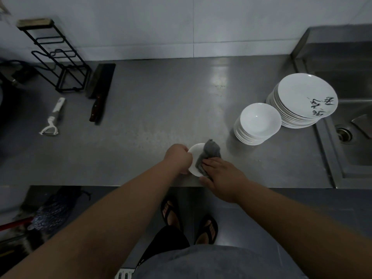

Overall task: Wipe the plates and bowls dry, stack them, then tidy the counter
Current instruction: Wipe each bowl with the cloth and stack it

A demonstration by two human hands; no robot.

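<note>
Near the counter's front edge my left hand (178,158) grips the left rim of a small white bowl (194,156). My right hand (223,176) presses a grey cloth (209,153) against the bowl's right side, with the fingers on the cloth. To the right stands a stack of small white bowls (257,122). Behind that stack, next to the sink, is a taller stack of white plates (304,97); the top plate has black brush writing.
The steel counter (161,109) holds a cleaver (101,87), a white peeler (52,119) and a black wire rack (58,57) at the left. A sink (350,117) with a drain lies at the right. A mop sits on the floor at lower left.
</note>
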